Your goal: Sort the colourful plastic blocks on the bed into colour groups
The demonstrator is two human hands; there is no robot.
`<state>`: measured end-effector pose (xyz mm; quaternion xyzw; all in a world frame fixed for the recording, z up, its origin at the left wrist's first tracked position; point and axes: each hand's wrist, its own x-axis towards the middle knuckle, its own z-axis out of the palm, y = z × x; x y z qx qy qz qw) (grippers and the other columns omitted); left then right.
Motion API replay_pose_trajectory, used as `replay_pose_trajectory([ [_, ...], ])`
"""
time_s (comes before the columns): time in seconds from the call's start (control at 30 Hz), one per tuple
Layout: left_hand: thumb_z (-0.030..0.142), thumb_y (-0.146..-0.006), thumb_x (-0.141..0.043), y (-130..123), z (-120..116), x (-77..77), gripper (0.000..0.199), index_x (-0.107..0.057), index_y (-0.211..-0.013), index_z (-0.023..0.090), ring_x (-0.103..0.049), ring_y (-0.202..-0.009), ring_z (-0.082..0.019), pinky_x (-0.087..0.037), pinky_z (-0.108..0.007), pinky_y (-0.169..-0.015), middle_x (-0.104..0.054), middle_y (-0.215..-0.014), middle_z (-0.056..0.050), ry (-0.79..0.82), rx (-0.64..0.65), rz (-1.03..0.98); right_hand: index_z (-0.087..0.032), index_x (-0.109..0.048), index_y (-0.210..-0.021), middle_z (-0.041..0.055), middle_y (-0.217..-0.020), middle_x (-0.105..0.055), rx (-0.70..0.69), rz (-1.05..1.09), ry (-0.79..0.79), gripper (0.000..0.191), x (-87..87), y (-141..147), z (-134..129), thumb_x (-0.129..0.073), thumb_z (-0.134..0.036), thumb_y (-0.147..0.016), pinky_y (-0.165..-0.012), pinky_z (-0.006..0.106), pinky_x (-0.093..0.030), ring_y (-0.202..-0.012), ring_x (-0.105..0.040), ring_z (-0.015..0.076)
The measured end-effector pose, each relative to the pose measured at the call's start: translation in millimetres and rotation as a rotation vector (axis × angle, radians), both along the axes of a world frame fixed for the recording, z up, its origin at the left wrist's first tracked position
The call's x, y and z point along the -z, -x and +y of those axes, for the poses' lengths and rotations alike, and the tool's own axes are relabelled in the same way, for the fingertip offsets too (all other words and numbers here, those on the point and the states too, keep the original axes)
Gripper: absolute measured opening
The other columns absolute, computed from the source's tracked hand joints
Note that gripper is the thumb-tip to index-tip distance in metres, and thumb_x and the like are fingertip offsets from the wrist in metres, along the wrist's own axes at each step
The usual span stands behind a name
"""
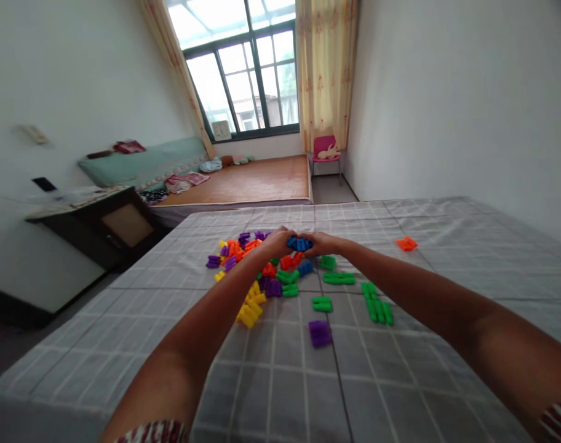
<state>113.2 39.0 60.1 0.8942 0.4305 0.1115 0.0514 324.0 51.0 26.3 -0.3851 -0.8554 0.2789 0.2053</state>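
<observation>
A pale wall (446, 111) rises on the right, beside a broad grey checked cloth (280, 381) spread under the work. Beyond the cloth's far edge stands a bed (262, 178) with a brown top, set below a dark-framed window (257, 80), with a yellow curtain (329, 67) hanging at the window's right side. A dark cabinet (128, 224) stands to the left, and a pink chair (324, 144) in the far corner has a pale soft toy on its seat. A square clock (222, 130) sits at the foot of the window. On the cloth, a mixed pile (237, 249) of orange, purple, yellow and green blocks lies partly behind the left forearm. Both arms reach forward, and the left hand (278, 241) and right hand (321, 243) meet above the pile's right edge, their fingers clamped on opposite ends of a blue block (299, 243); whether it is one piece or several joined, I cannot tell. Green blocks (377, 304) lie scattered below the right forearm, an orange piece (406, 243) rests well apart to the right, and a purple block (320, 333) lies nearest the wearer.
</observation>
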Motion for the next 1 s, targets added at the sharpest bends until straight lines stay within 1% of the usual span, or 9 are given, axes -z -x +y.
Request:
replay_pose_trajectory([
  [0.1,0.019,-0.068,-0.063,57.3,-22.7,-10.3,0.039,-0.068,-0.107,0.022,-0.06,-0.106,-0.023,-0.047,-0.033,-0.095,-0.066,-0.107,-0.007,-0.051,-0.102,-0.02,-0.025,-0.061,-0.123,0.0025,-0.099,-0.07,-0.032,0.097,0.038,0.06,-8.0,59.6,-14.4,-0.079,-0.03,-0.066,-0.084,0.033,-0.052,-0.091,-0.064,0.0208],
  [0.27,0.024,-0.076,-0.059,136.6,-47.6,-16.4,0.031,-0.069,-0.105,0.02,-0.061,-0.105,-0.022,-0.047,-0.033,-0.096,-0.068,-0.107,-0.007,-0.024,-0.384,-0.073,-0.024,-0.055,-0.13,0.0104,-0.127,-0.06,-0.024,0.261,0.183,0.059,-38.8,127.8,-33.5,-0.073,-0.037,-0.076,-0.086,0.035,-0.053,-0.109,-0.059,0.0237],
  [0.37,0.026,-0.079,-0.058,164.0,-59.8,-15.5,0.032,-0.067,-0.109,0.017,-0.058,-0.111,-0.024,-0.044,-0.037,-0.101,-0.067,-0.113,-0.01,-0.056,-0.505,-0.1,-0.026,-0.049,-0.136,0.0126,-0.138,-0.052,-0.062,0.336,0.304,0.06,-59.7,124.3,-37.3,-0.065,-0.048,-0.082,-0.081,0.037,-0.056,-0.113,-0.057,0.0248],
  [0.47,0.029,-0.083,-0.056,162.3,-71.8,-17.6,0.034,-0.065,-0.113,0.015,-0.052,-0.121,-0.026,-0.039,-0.043,-0.106,-0.062,-0.122,-0.013,-0.207,-0.536,-0.155,-0.025,-0.053,-0.133,0.0101,-0.137,-0.054,-0.022,0.292,0.17,0.056,-72.1,71.3,-28.3,-0.063,-0.049,-0.083,-0.091,0.04,-0.052,-0.116,-0.056,0.0245],
  [0.6,0.035,-0.088,-0.051,106.0,-93.7,-22.8,0.035,-0.062,-0.118,0.02,-0.049,-0.125,-0.025,-0.037,-0.044,-0.109,-0.056,-0.131,-0.01,-0.329,-0.266,-0.238,-0.021,-0.06,-0.127,0.0085,-0.13,-0.061,0.22,-0.019,-0.058,0.05,-63.5,-59.4,-10.6,-0.06,-0.045,-0.084,-0.1,0.038,-0.046,-0.115,-0.058,0.0244],
  [0.7,0.038,-0.091,-0.049,36.1,-118.5,-18.3,0.034,-0.061,-0.12,0.026,-0.046,-0.128,-0.023,-0.036,-0.043,-0.11,-0.053,-0.136,-0.006,-0.284,0.074,-0.217,-0.019,-0.064,-0.123,0.0109,-0.125,-0.065,0.478,-0.364,-0.119,0.048,-39.4,-157.3,-13.2,-0.06,-0.043,-0.081,-0.099,0.039,-0.046,-0.113,-0.06,0.0277],
  [0.77,0.042,-0.091,-0.05,-13.2,-136.7,-8.6,0.039,-0.058,-0.125,0.027,-0.041,-0.132,-0.024,-0.034,-0.044,-0.111,-0.049,-0.141,-0.007,-0.219,0.264,-0.159,-0.019,-0.066,-0.121,0.0113,-0.12,-0.067,0.567,-0.509,-0.139,0.046,-20.3,-202.1,-23.9,-0.06,-0.041,-0.08,-0.095,0.039,-0.047,-0.11,-0.062,0.0286],
  [0.87,0.048,-0.09,-0.05,-79.6,-160.1,12.4,0.045,-0.054,-0.131,0.029,-0.036,-0.136,-0.027,-0.034,-0.045,-0.109,-0.043,-0.147,-0.007,-0.134,0.465,-0.053,-0.022,-0.067,-0.119,0.0081,-0.111,-0.071,0.546,-0.62,-0.131,0.042,1.3,-232.8,-44.2,-0.059,-0.033,-0.079,-0.09,0.036,-0.049,-0.102,-0.066,0.0257],
  [1.0,0.05,-0.092,-0.043,-138.1,-174.9,35.4,0.047,-0.049,-0.134,0.031,-0.034,-0.136,-0.028,-0.032,-0.051,-0.107,-0.042,-0.147,-0.005,-0.094,0.624,0.075,-0.024,-0.072,-0.109,0.004,-0.103,-0.074,0.495,-0.659,-0.129,0.044,5.8,-233.2,-63.8,-0.057,-0.011,-0.07,-0.085,0.031,-0.049,-0.095,-0.068,0.0224],
])
